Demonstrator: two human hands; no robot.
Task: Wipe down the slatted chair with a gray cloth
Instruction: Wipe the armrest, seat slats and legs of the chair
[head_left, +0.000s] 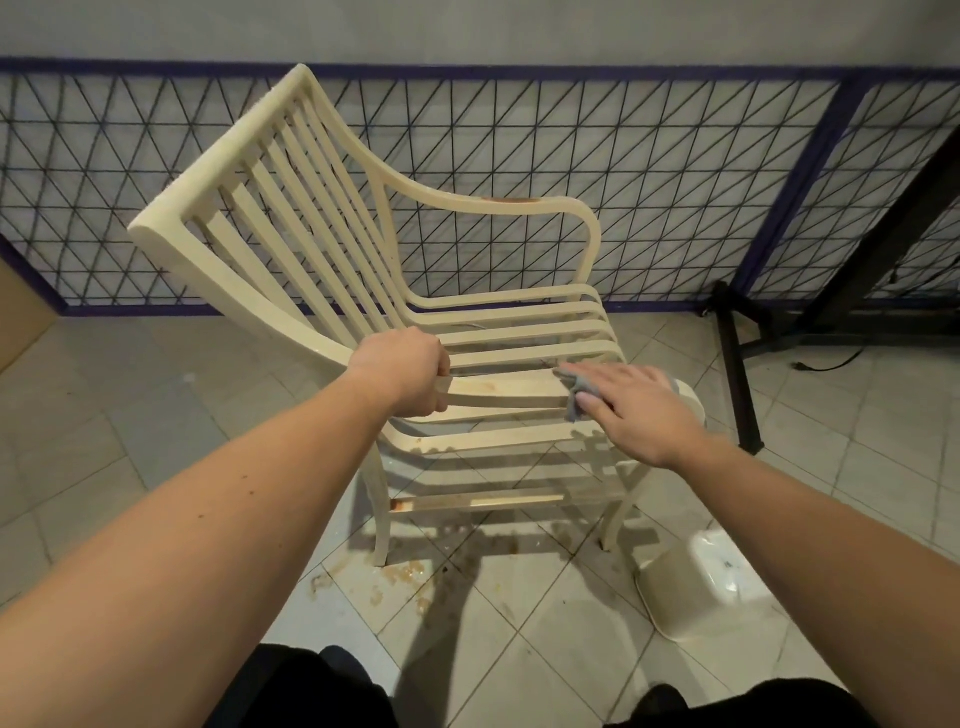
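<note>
I was working along the near armrest (498, 392) of the slatted chair (322, 228), which stood on the tiled floor (156, 395) in front of the wire fence (649, 171). To wipe that rail well, I judged I should keep the cloth flat under my palm, press evenly, and draw it the whole length of the armrest toward my other hand, then fold the cloth over to a clean face for the brown stains on the wood.

My left hand (402, 371) was clenched round the back end of that armrest, where it meets the chair's back, fingers curled under the rail and steadying the frame. My right hand (634, 402) lay at the front end of the same armrest, fingers (597, 374) straight and spread, pressing the gray cloth (574, 397) down onto the wood; only a crumpled corner of cloth showed beside my thumb. A pale plastic tub (701, 587) lay tipped on the floor near the chair's front leg, and brownish spills marked the tiles under the seat.
</note>
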